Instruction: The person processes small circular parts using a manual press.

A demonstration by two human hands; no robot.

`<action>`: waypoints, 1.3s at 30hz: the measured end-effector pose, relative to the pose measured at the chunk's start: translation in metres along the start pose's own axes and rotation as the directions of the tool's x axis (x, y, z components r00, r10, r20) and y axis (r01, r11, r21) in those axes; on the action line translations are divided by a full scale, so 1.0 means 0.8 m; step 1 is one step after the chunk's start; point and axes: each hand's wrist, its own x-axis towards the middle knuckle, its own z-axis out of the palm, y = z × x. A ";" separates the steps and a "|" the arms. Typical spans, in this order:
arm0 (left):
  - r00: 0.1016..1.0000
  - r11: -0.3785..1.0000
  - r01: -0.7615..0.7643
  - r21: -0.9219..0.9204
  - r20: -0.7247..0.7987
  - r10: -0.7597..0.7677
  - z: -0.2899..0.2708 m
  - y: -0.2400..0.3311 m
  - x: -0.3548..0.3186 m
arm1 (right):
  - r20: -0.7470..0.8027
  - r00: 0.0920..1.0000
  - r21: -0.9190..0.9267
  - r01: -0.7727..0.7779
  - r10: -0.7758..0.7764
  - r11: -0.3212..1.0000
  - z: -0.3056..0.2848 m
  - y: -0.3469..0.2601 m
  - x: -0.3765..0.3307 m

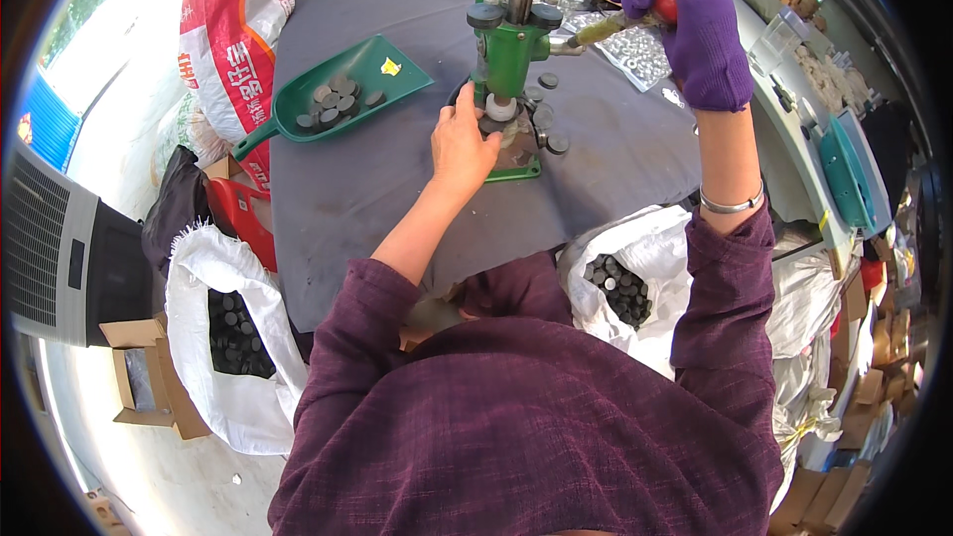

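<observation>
A green hand press (509, 60) stands at the far middle of the cloth-covered table, with a white tip on its ram. Under that tip, my bare left hand (463, 149) has its thumb and fingers around a dark round disc (489, 125), partly hidden by the hand. My right hand (710, 50), in a purple knitted glove, is raised at the upper right and closed round the red knob (665, 4) of the press lever (599, 31). Several black discs (543, 116) lie just right of the press base.
A green scoop (397, 87) with several grey discs lies left of the press. A clear bag of small metal parts (635, 52) sits behind, to the right. White sacks of black discs stand beside the table's near edge, left (184, 337) and right (670, 258).
</observation>
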 end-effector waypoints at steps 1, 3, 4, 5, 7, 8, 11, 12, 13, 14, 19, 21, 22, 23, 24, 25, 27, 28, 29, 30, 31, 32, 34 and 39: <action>1.000 0.999 0.020 -0.025 -0.011 -0.020 0.005 0.001 0.002 | -0.007 1.000 -0.029 -0.002 0.002 1.000 0.001 -0.002 -0.002; 0.999 0.998 0.038 -0.051 -0.020 -0.039 0.013 0.001 0.004 | -0.005 1.000 -0.009 0.025 -0.025 1.000 -0.001 -0.002 -0.008; 0.999 0.997 0.033 -0.073 -0.035 -0.035 0.017 0.000 0.004 | -0.003 0.999 0.013 0.052 -0.052 0.999 -0.002 0.000 -0.013; 0.998 0.995 0.028 -0.094 -0.050 -0.033 0.019 -0.001 0.004 | -0.003 0.999 0.012 0.050 -0.050 0.999 -0.003 0.005 -0.019; 0.997 0.992 0.037 -0.120 -0.058 -0.044 0.023 -0.004 0.005 | -0.048 0.998 -0.054 0.032 -0.035 0.998 -0.001 0.017 -0.037; 0.996 0.988 0.045 -0.145 -0.068 -0.055 0.023 -0.006 0.005 | -0.005 0.990 -0.183 0.136 -0.139 0.974 0.003 0.016 -0.052; 0.994 0.968 0.088 -0.236 -0.042 -0.101 0.023 -0.009 0.004 | -0.053 0.992 -0.125 0.107 -0.114 0.986 0.009 0.047 -0.118; 0.994 0.968 0.088 -0.234 -0.041 -0.100 0.021 -0.010 0.002 | 0.005 0.999 -0.065 -0.034 0.034 0.997 -0.004 0.084 -0.164; 0.996 0.960 0.074 -0.271 -0.021 -0.083 0.023 -0.005 0.004 | 0.246 0.860 -0.394 0.510 -0.447 0.765 -0.009 0.123 -0.183; 0.996 0.951 0.076 -0.299 -0.016 -0.085 0.020 -0.010 0.003 | 0.006 0.998 -0.057 0.065 -0.064 0.996 0.012 0.096 -0.195; 0.999 0.977 0.008 -0.212 -0.034 -0.016 0.014 -0.024 -0.002 | 0.034 0.994 -0.041 -0.103 0.105 0.994 0.014 0.087 -0.185; 1.000 0.986 0.018 -0.166 -0.022 -0.022 0.010 -0.031 -0.012 | 0.013 0.983 -0.011 -0.184 0.184 0.983 0.014 0.077 -0.180; 0.999 0.990 -0.002 -0.139 -0.039 -0.003 0.009 -0.034 -0.015 | -0.003 0.993 0.025 -0.118 0.118 0.993 0.011 0.070 -0.168; 0.999 0.993 -0.026 -0.113 -0.051 0.020 0.010 -0.033 -0.018 | -0.027 0.998 0.058 -0.050 0.052 0.997 0.006 0.059 -0.156; 0.995 0.993 -0.058 -0.101 -0.082 0.049 0.010 -0.029 -0.022 | -0.039 0.999 0.045 -0.018 0.020 0.999 0.003 0.046 -0.139; 0.995 0.992 -0.075 -0.099 -0.068 0.069 0.012 -0.030 -0.027 | -0.057 0.998 0.035 0.010 -0.008 0.999 0.000 0.039 -0.121; 0.973 0.979 -0.203 -0.023 -0.118 0.199 0.018 -0.042 -0.035 | -0.080 0.989 0.046 0.129 -0.125 0.991 -0.001 0.032 -0.082; 0.969 0.976 -0.216 -0.023 -0.126 0.212 0.019 -0.049 -0.038 | -0.110 0.984 0.081 0.152 -0.143 0.985 0.005 0.034 -0.063; 0.964 0.969 -0.247 -0.030 -0.106 0.242 0.021 -0.049 -0.037 | -0.050 0.986 0.105 0.164 -0.159 0.981 -0.007 0.041 -0.043; 0.968 0.972 -0.233 -0.038 -0.104 0.228 0.022 -0.046 -0.036 | -0.042 0.981 0.072 0.190 -0.187 0.979 -0.011 0.040 -0.027; 0.973 0.976 -0.212 -0.041 -0.106 0.207 0.021 -0.045 -0.035 | -0.190 0.981 0.150 0.063 -0.033 0.987 0.005 0.026 -0.007; 0.973 0.978 -0.207 -0.038 -0.112 0.201 0.021 -0.048 -0.035 | -0.212 0.977 0.184 0.061 -0.021 0.981 0.011 0.031 0.012; 0.972 0.975 -0.219 -0.024 -0.097 0.216 0.022 -0.042 -0.035 | -0.246 0.969 0.211 0.071 -0.017 0.975 0.002 0.037 0.035; 0.975 0.978 -0.204 -0.040 -0.098 0.199 0.021 -0.044 -0.031 | -0.206 0.979 0.211 0.049 -0.004 0.976 -0.002 0.056 0.052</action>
